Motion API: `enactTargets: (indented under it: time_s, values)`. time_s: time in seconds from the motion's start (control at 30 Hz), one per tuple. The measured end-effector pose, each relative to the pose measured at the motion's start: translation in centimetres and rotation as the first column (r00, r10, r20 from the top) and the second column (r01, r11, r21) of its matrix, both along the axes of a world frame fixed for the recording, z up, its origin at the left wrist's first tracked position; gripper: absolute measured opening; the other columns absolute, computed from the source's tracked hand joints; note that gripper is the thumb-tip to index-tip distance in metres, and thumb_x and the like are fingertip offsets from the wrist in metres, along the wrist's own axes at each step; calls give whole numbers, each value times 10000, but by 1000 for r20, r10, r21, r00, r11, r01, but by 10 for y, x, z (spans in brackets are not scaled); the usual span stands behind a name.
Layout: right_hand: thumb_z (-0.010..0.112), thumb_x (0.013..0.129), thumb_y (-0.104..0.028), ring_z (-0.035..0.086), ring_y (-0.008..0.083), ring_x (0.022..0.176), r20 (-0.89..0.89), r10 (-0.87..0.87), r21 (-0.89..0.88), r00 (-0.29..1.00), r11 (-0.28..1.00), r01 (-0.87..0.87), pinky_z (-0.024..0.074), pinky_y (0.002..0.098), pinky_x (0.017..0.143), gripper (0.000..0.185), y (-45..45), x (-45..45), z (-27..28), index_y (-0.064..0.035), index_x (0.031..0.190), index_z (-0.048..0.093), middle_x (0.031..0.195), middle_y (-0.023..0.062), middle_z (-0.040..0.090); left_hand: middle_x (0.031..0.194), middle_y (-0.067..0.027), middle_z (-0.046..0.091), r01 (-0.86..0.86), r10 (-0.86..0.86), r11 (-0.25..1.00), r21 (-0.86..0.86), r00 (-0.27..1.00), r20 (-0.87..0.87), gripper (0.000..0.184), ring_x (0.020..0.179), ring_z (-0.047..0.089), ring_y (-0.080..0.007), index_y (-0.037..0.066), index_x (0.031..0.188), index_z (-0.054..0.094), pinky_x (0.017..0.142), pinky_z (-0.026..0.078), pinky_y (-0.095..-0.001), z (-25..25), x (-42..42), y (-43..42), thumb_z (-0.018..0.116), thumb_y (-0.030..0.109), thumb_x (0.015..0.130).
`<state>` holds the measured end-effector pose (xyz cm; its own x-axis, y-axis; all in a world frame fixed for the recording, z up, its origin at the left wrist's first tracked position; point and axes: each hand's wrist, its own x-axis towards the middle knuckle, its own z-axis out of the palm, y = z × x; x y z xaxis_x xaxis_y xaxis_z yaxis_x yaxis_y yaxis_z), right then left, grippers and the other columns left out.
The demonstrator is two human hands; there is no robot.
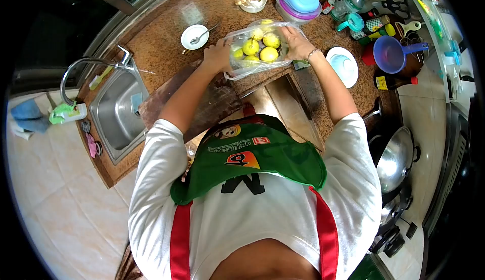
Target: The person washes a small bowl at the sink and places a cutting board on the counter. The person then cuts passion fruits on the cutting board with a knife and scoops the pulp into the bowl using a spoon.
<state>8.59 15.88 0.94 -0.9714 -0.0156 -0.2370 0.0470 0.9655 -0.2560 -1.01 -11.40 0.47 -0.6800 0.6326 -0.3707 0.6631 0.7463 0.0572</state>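
The left grip [219, 57] and right grip [298, 43] bracket a clear plastic bag [247, 73] on the worktop [151, 30], probably to spread its sides and keep the yellow fruit [250, 46] from rolling. The fruit lies in the bag, between the grips. The right grip is partly open, fingers extended against the bag's side; how far the left one is open, or whether it pinches plastic, I cannot tell.

Beyond the left grip, a saucer [191, 31] with a spoon [196, 40] could catch a sleeve. Lidded containers [298, 0] limit room beyond the right grip; a white plate [348, 81] sits to its right.
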Motion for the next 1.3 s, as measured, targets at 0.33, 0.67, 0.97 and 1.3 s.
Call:
enactTargets:
  time_s: [0.33, 0.67, 0.97, 1.3]
  values:
    - [874, 445, -239, 354, 359, 1296, 53, -76, 30, 996, 997, 74, 333, 400, 1082, 1262, 16, -39, -51, -104, 1464, 143, 1384, 178, 369, 1091, -148, 617, -138, -127, 861, 489, 873, 470, 758, 1062, 570, -315, 186, 1336, 504, 909, 442, -352, -47, -51, 2, 764, 292, 631]
    - [842, 477, -481, 291, 375, 1341, 108, 172, 105, 979, 978, -183, 225, 374, 1133, 1150, 35, -49, -65, 11, 1392, 348, 1427, 248, 332, 1116, -225, 603, 280, -279, 721, 634, 955, -104, 230, 1084, 538, -380, 47, 1027, 657, 950, 413, -440, -48, -43, 98, 619, 143, 822]
    - [724, 816, -162, 662, 115, 834, -299, -329, -713, 896, 701, 19, 526, 252, 778, 247, 92, 48, 172, -59, 1039, 693, 952, 58, 709, 1130, -178, 593, 114, -119, 882, 457, 993, -19, 205, 1036, 582, -354, 22, 993, 640, 883, 472, -443, -21, -60, 127, 553, 55, 810]
    - [707, 708, -314, 681, 271, 724, -856, -332, -502, -396, 350, 791, 525, 375, 714, 311, 346, 228, 367, -27, 827, 711, 778, 159, 694, 1041, -220, 640, -40, -17, 945, 324, 985, 172, 512, 979, 621, -350, 4, 1034, 641, 847, 503, -418, -28, -70, 135, 807, 227, 604]
